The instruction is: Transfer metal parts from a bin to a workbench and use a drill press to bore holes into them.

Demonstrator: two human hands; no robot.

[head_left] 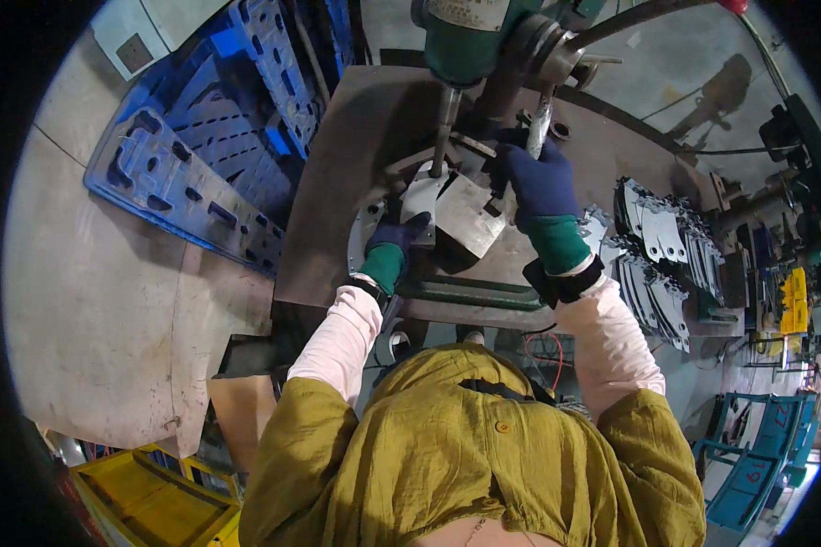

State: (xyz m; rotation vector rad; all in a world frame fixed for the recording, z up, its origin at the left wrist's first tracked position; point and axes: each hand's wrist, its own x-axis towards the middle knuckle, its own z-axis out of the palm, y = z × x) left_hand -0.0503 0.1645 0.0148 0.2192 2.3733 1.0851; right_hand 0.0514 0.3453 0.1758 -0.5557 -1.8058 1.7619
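Observation:
A green drill press (470,46) stands over a dark metal work table (324,201). Its spindle (445,132) comes down onto a flat, light metal plate (420,196) at a fixture with a shiny steel block (470,216). My left hand (400,235), in a dark blue glove with a green cuff, is closed on the near edge of that plate. Gloved alike, my right hand (534,178) is wrapped round the press's metal lever (541,123). Beside my left hand lies a curved metal piece (359,242). The drill tip's contact with the plate is too small to make out.
Stacked curved metal plates (652,228) lie at the table's right end. Blue plastic pallets (192,182) lean to the left. A yellow metal frame (150,497) is at lower left, and teal carts (748,465) stand at lower right. A red cable (556,346) hangs below the table edge.

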